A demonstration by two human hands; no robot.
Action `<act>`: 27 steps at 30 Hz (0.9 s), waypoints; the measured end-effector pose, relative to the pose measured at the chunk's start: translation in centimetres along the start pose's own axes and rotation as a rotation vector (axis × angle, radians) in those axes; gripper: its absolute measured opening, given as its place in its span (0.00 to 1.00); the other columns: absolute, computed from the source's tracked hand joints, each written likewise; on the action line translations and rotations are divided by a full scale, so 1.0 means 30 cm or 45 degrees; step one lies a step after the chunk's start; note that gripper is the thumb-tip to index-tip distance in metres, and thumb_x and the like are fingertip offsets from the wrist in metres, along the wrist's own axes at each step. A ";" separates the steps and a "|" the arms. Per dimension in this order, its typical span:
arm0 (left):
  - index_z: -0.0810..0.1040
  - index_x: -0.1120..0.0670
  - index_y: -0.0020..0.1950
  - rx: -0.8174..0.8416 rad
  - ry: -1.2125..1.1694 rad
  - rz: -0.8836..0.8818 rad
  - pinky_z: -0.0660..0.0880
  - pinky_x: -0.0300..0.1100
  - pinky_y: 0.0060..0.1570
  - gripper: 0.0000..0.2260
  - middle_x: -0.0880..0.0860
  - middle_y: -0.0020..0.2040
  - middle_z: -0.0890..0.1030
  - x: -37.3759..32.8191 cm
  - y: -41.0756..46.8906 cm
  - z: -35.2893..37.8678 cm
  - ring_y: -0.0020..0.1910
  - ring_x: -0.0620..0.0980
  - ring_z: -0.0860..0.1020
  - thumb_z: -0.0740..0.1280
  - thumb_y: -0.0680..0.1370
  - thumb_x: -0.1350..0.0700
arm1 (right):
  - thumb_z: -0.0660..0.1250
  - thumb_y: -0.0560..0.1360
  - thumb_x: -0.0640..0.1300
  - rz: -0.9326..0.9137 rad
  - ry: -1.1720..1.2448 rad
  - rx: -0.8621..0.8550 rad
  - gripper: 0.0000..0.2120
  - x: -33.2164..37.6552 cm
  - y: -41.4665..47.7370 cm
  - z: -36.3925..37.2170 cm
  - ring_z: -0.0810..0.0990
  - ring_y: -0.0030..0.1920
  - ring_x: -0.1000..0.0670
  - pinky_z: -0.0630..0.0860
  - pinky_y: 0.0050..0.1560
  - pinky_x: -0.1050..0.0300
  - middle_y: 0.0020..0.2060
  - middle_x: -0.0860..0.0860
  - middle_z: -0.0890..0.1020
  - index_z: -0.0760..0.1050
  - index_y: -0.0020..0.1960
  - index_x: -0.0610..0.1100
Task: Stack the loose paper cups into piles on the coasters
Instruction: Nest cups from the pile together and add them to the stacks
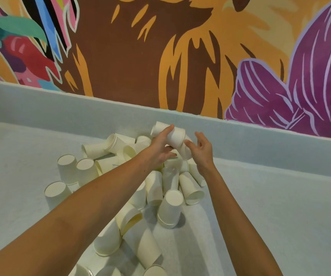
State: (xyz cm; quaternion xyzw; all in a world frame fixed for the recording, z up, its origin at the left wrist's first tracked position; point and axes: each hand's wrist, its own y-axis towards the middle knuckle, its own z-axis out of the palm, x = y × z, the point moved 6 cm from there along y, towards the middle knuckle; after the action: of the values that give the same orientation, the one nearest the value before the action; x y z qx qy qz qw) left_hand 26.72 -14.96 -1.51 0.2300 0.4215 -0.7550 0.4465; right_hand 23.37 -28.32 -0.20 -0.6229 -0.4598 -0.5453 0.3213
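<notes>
A short run of nested paper cups, smooth, off-white and tapered, was held on its side in the left hand. Its fingers and thumb were curled round the cups, above the far end of the heap and close to the raised back ledge. The right hand was kept just beside it, fingers loosely spread and nothing gripped; whether its thumb touched the cup below could not be told. The loose cups were scattered over a pale, finely speckled counter, most tipped over with rolled rims showing. A nested stack was set mouth-down near the middle, several rims layered at its base. Inverted cups were stood at the left. A matte painted mural was seen behind.
</notes>
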 end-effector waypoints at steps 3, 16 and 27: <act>0.67 0.54 0.67 -0.012 0.197 0.054 0.71 0.55 0.62 0.26 0.56 0.60 0.77 -0.018 -0.005 -0.012 0.57 0.57 0.77 0.73 0.73 0.50 | 0.72 0.72 0.41 -0.128 -0.210 0.121 0.29 0.007 -0.015 0.012 0.62 0.74 0.46 0.63 0.72 0.50 0.75 0.46 0.62 0.68 0.71 0.43; 0.69 0.44 0.65 0.153 1.055 0.454 0.75 0.47 0.50 0.19 0.50 0.62 0.71 -0.142 -0.200 0.115 0.57 0.53 0.73 0.68 0.76 0.44 | 0.77 0.66 0.48 -0.237 -0.518 0.206 0.34 0.089 -0.165 0.001 0.76 0.54 0.49 0.75 0.49 0.55 0.55 0.52 0.74 0.64 0.65 0.48; 0.71 0.46 0.65 0.577 2.209 0.681 0.73 0.39 0.47 0.23 0.47 0.64 0.73 -0.027 -0.433 0.143 0.56 0.49 0.71 0.74 0.72 0.50 | 0.79 0.63 0.53 -0.158 -0.175 0.135 0.31 -0.064 -0.476 -0.009 0.78 0.51 0.59 0.76 0.44 0.68 0.51 0.63 0.76 0.65 0.59 0.58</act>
State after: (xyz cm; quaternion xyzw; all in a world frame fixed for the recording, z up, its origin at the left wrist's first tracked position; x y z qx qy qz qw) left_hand 15.96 -14.99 6.98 0.8840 0.3832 -0.2556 0.0792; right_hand 10.11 -23.70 -3.47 -0.6112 -0.5467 -0.4949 0.2873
